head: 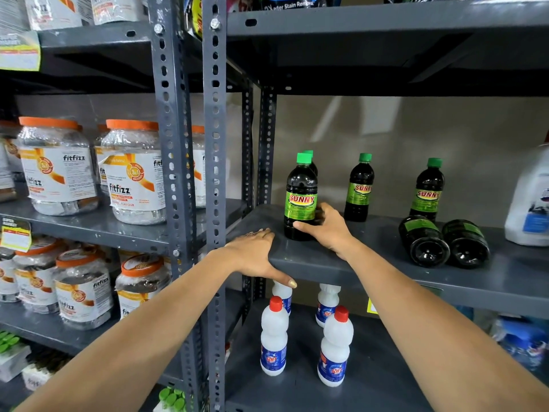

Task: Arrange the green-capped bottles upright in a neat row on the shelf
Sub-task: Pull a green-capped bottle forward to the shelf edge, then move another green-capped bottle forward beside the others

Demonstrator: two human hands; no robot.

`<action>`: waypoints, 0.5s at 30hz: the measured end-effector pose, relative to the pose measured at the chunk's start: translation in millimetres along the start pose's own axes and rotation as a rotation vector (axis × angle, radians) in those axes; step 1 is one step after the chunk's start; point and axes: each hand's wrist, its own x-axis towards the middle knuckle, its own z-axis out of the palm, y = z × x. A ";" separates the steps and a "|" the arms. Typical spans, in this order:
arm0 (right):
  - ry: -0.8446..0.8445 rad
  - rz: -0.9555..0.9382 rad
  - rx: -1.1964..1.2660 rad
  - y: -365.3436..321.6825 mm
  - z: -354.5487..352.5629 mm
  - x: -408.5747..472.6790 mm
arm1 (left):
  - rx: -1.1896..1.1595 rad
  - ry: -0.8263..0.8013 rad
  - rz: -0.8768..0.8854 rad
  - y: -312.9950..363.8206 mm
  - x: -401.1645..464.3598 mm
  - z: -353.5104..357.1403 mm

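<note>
Dark green-capped bottles with green Sunny labels stand on the grey shelf (371,257). My right hand (325,227) grips the base of the front left bottle (300,194), which stands upright; another bottle (312,162) is mostly hidden behind it. Two more stand upright further right, one (360,188) in the middle and one (427,190) beyond it. Two bottles lie on their sides with bases toward me, one (423,240) beside the other (465,243). My left hand (257,254) rests flat on the shelf's front left corner, its thumb under the edge.
A large white jug (530,200) stands at the shelf's right end. White bottles with red caps (274,337) fill the shelf below. Orange-lidded jars (133,173) sit in the left rack. Perforated steel uprights (215,173) divide the two racks.
</note>
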 end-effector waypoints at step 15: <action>0.412 0.210 -0.782 -26.5 -143.7 -24.8 | 0.064 0.229 0.243 80.6 -3.8 20.4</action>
